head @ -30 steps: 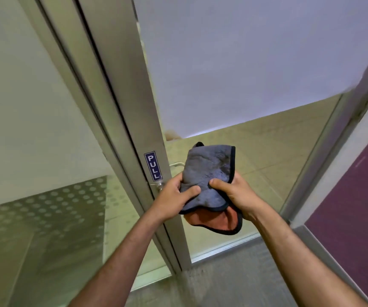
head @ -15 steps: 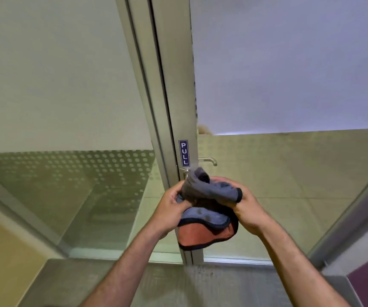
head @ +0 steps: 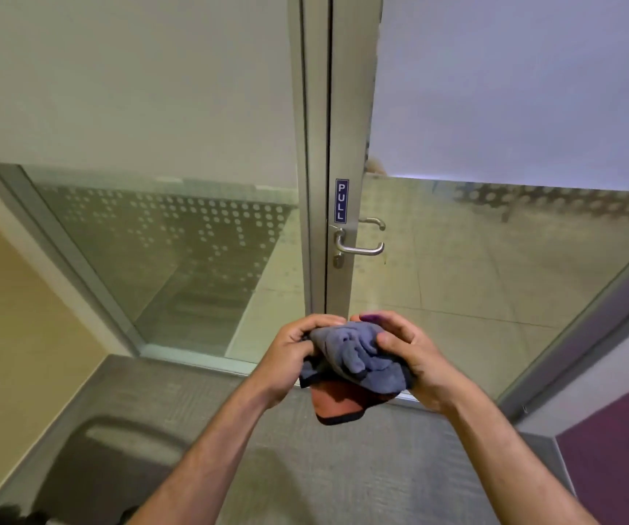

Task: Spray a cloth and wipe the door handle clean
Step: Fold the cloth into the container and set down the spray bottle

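A grey cloth (head: 351,354) with an orange underside and black edging is bunched between my two hands. My left hand (head: 290,354) grips its left side and my right hand (head: 407,354) grips its right side. A silver lever door handle (head: 360,247) sits on the metal door frame (head: 347,126), well above the cloth and apart from it. A blue PULL sticker (head: 341,200) is fixed just above the handle. A second handle (head: 373,222) shows through the glass on the far side. No spray bottle is in view.
Glass panels with frosted upper halves and dotted film flank the frame: one at left (head: 173,240), the door glass (head: 494,259) at right. Grey carpet (head: 343,467) lies underfoot. A purple wall (head: 623,449) stands at right, a yellow wall (head: 10,335) at left.
My hands have come down and back from the handle with the cloth, which is now crumpled tighter. The handle, covered before, is fully exposed. The view has pulled back and straightened.
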Tool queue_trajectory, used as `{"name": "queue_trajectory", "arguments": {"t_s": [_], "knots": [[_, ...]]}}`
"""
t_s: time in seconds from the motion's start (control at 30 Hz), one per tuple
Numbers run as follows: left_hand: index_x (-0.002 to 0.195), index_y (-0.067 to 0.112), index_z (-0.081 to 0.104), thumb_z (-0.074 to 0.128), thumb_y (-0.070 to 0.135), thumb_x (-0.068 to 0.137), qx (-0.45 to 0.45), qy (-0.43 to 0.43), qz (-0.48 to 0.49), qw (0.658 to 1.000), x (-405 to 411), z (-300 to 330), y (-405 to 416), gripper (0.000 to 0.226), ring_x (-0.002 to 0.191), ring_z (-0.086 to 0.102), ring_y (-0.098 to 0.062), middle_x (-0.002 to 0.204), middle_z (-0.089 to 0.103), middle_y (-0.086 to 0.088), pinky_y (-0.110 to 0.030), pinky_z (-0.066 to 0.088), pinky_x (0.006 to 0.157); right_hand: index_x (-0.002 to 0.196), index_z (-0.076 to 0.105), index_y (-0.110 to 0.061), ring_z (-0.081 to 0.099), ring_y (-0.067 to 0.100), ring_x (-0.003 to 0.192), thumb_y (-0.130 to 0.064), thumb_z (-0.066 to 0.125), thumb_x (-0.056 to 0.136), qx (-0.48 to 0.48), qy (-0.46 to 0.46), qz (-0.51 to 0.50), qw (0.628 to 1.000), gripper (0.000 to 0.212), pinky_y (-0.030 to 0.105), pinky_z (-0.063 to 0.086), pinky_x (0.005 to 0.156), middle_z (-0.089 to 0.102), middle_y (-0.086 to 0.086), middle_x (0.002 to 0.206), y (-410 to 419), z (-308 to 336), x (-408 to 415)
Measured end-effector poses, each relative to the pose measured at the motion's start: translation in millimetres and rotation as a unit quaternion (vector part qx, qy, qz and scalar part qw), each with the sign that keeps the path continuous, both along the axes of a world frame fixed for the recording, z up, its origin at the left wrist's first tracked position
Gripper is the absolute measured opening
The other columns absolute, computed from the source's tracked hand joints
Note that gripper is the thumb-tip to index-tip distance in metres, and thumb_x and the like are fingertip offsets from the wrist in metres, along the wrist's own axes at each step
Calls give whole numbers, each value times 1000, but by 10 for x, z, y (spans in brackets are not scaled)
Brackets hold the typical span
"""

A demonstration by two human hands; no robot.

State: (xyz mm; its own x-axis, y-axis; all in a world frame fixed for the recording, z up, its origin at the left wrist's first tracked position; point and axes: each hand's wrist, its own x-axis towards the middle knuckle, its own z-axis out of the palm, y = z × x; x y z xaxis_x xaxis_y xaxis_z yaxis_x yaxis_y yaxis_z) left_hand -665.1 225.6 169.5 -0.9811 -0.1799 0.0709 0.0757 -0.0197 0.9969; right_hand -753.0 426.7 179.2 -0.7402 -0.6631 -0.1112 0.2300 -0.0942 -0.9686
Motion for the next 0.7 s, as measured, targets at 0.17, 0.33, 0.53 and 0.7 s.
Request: {"name": "queue_trajectory", "arguments": {"t_s": [0.17, 0.33, 0.53, 0.7], "knots": [[91, 21, 81, 40, 3, 69, 6, -5, 37, 999, 606, 15, 149, 50, 115, 64, -16, 114, 75, -2, -27, 47, 102, 127, 62, -16, 66, 28, 115, -34, 79, 74, 76, -6, 89, 993, 59, 40, 53, 100, 69, 15, 127, 116, -48, 327], [110, 21, 72, 60, 36, 86, 16, -11, 129, 991, 1210, 84, 308, 30, 103, 67, -14, 114, 73, -3, -25, 52, 90, 122, 61, 0, 63, 24, 98, -15, 76, 69, 81, 46, 137, 986, 56, 43, 51, 93, 69, 18, 110, -61, 38, 655], [130, 33, 58, 78, 43, 73, 39, -55, 280, 958, 2029, 123, 517, 62, 100, 67, -17, 118, 65, -9, -34, 54, 90, 122, 63, -11, 68, 23, 101, -15, 80, 67, 62, 58, 201, 976, 58, 37, 55, 89, 72, 10, 115, -276, 8, 1138], [137, 14, 48, 70, 19, 93, 70, -72, 385, 918, 2868, 153, 756, 49, 103, 64, -15, 125, 61, -11, -21, 56, 81, 121, 64, -9, 67, 25, 99, 2, 75, 80, 47, 45, 266, 962, 44, 36, 56, 88, 71, 15, 113, -551, -56, 1820]]}}
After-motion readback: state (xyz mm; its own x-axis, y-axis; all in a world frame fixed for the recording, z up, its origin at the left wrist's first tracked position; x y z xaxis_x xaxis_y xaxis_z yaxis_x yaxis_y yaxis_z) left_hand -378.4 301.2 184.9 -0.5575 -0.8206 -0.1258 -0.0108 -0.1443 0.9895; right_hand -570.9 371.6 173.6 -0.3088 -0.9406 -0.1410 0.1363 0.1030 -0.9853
